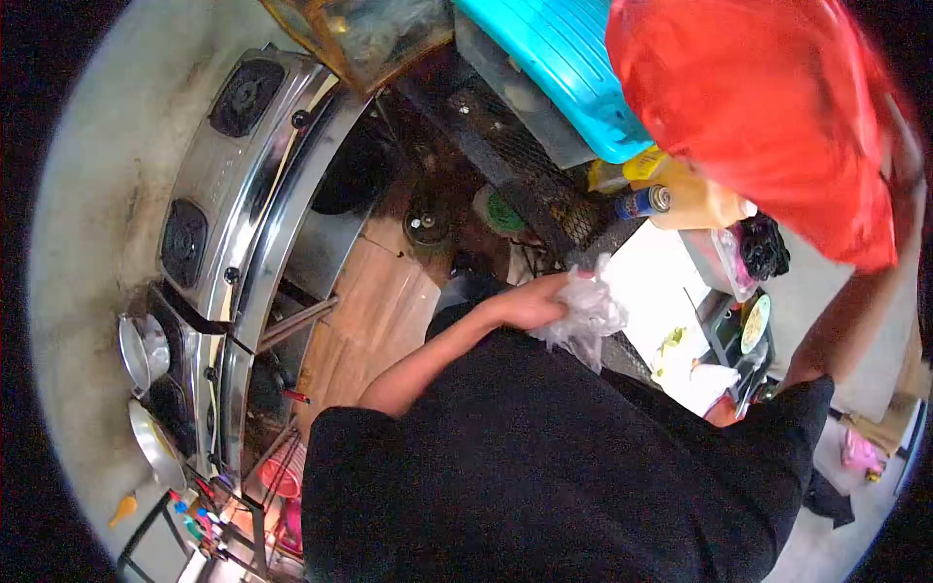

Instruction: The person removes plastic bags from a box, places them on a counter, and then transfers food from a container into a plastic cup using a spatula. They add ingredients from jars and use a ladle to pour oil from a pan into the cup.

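Observation:
Bunched clear plastic, perhaps a thin bag, is gripped by my left hand, left of a bright white surface. My right forearm rises at the right edge and passes beside a large red cloth or bag, and no hand shows at its end. Below, at the surface's lower end, lie green leafy bits and a white crumpled item. A skin-coloured patch beside that item may be part of a hand; I cannot tell whose.
A steel stove with black burners runs along the left, pans below it. At the top is a turquoise plastic tub. A blue can and a yellowish jug stand by the white surface. Wood-look floor shows between.

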Demonstrator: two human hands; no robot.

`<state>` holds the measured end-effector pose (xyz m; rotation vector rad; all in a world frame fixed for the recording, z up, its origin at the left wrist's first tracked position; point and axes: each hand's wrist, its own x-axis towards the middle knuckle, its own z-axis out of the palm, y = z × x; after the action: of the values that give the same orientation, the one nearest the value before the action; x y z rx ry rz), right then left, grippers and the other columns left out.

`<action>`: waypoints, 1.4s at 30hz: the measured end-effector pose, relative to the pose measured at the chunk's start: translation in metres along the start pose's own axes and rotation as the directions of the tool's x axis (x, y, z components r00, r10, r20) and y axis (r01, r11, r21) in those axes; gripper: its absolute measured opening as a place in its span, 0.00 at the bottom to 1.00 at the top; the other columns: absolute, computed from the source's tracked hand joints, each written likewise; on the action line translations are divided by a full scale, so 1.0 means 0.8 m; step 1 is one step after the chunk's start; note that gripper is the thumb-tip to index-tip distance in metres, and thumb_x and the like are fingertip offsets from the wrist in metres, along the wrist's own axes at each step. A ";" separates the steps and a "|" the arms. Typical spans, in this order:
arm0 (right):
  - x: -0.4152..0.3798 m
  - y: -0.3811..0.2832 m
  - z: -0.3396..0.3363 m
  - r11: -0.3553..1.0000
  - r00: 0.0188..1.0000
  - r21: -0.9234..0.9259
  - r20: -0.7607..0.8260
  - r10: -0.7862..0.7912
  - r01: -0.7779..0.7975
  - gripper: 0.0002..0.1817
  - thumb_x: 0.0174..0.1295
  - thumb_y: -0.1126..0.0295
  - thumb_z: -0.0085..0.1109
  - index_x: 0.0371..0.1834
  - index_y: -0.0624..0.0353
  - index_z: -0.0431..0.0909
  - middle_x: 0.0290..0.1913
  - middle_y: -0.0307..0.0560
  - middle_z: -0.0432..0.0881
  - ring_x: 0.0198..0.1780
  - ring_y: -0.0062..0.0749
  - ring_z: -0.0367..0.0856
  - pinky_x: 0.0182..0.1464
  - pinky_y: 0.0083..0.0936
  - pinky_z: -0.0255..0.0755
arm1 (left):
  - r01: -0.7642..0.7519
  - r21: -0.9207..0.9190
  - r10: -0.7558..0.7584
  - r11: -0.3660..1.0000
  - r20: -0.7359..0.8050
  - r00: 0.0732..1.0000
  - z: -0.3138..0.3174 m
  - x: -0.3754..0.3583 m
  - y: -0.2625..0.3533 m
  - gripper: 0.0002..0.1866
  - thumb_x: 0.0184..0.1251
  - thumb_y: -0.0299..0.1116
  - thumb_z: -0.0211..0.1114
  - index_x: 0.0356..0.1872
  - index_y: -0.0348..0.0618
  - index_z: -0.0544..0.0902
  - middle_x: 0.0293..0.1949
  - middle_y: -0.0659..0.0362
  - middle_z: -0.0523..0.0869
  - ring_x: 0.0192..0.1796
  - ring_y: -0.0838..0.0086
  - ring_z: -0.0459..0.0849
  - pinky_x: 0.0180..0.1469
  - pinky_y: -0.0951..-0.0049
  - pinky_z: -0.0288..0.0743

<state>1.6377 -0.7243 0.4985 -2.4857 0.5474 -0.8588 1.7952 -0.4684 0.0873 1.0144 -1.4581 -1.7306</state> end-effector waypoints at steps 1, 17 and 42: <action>0.023 0.018 0.001 0.999 0.999 0.017 0.024 -0.028 0.028 0.30 0.53 0.78 0.62 0.64 0.65 0.70 0.60 0.53 0.77 0.54 0.43 0.79 0.63 0.39 0.72 | 0.004 -0.003 -0.004 1.000 -0.018 1.000 -0.003 -0.006 0.001 0.39 0.58 0.22 0.59 0.75 0.42 0.63 0.67 0.49 0.76 0.68 0.65 0.74 0.71 0.67 0.63; 0.185 0.340 0.081 0.963 0.992 0.239 0.056 0.116 -0.126 0.33 0.48 0.85 0.66 0.62 0.73 0.72 0.56 0.59 0.80 0.49 0.42 0.82 0.48 0.37 0.81 | 0.113 -0.335 -0.242 0.936 -0.375 0.895 0.015 -0.046 -0.005 0.28 0.59 0.19 0.56 0.65 0.34 0.74 0.61 0.55 0.82 0.63 0.73 0.77 0.67 0.70 0.68; 0.171 0.283 0.093 0.961 0.957 -0.072 0.094 0.274 -0.268 0.34 0.53 0.74 0.59 0.68 0.65 0.71 0.61 0.55 0.78 0.62 0.39 0.76 0.65 0.31 0.69 | -0.032 -0.336 -0.228 0.941 -0.704 0.673 -0.015 -0.016 -0.021 0.23 0.63 0.24 0.58 0.61 0.34 0.76 0.55 0.56 0.84 0.56 0.73 0.81 0.62 0.70 0.72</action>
<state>1.7363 -0.9568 0.3900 -2.4152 0.8639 -0.6123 1.8123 -0.4602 0.0715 1.4012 -0.5756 -1.2991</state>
